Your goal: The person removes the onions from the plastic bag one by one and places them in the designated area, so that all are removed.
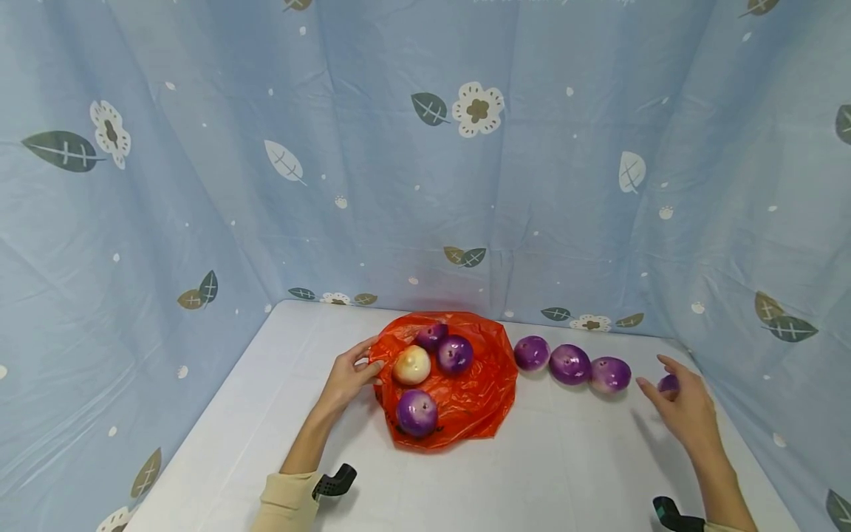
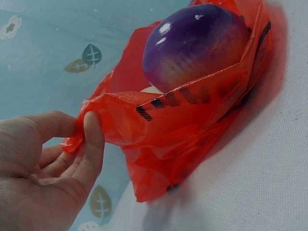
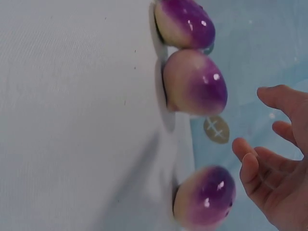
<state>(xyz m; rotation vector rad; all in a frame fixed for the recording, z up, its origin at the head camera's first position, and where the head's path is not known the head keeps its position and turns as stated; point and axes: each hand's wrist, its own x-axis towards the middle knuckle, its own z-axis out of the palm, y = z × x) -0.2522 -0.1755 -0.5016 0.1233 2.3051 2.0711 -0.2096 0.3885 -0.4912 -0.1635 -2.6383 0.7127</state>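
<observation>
A red plastic bag [image 1: 468,403] lies spread on the white table, its mouth turned up. Thumb and fingers of my left hand [image 1: 349,379] pinch its left rim; the left wrist view shows the pinched film [image 2: 84,130] close up. Inside are several glossy purple-and-white turnips, the nearest one [image 1: 417,413] at the front and a pale-side-up one [image 1: 412,366] behind it. My right hand [image 1: 688,406] hovers at the far right with fingers spread and nothing in them. Partly hidden behind it is a turnip [image 1: 668,383], seen whole in the right wrist view [image 3: 205,198].
Right of the bag stands a row of three turnips: one near the bag [image 1: 532,353], a middle one [image 1: 569,364] and a right one [image 1: 610,374]. A blue patterned curtain [image 1: 385,185] encloses the table [image 1: 505,488] at the back and sides.
</observation>
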